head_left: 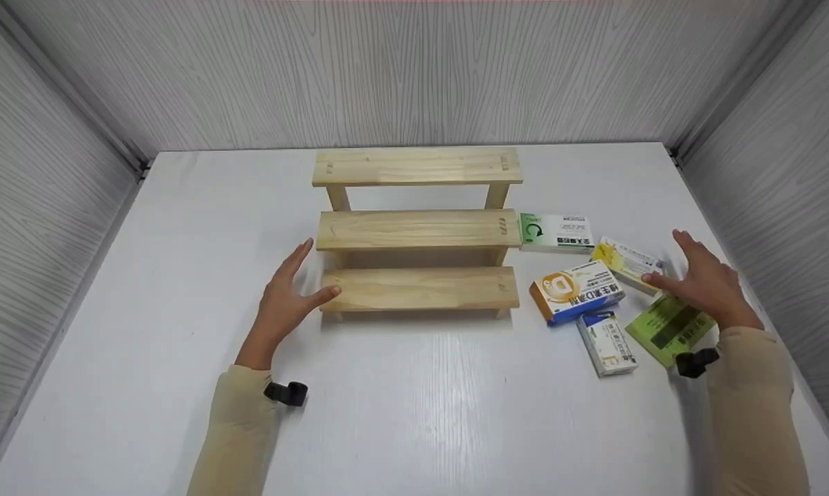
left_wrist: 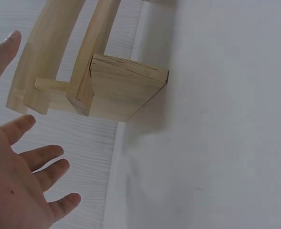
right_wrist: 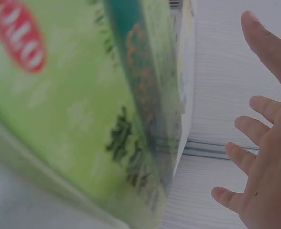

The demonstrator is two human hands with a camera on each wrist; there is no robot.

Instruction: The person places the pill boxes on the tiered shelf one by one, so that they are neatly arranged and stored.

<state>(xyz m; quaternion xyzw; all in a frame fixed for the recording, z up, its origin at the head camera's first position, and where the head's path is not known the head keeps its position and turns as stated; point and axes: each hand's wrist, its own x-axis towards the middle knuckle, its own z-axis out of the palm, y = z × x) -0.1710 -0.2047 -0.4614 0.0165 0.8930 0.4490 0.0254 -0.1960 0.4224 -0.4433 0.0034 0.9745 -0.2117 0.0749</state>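
Observation:
A three-step wooden rack stands on the white table. My left hand is beside its left end with fingers spread. In the head view the thumb tip overlaps the lowest step's edge; the left wrist view shows the palm holding nothing. Over the right side, my right hand hovers with spread fingers near a green box and a yellow-and-white box. Close by lie an orange, white and blue box and a small white box. The green box looms large in the right wrist view.
A green-and-white box lies against the right end of the rack's middle step. Pale wood-grain panels enclose the table at the back and both sides. Dark straps with small black pieces sit on both wrists.

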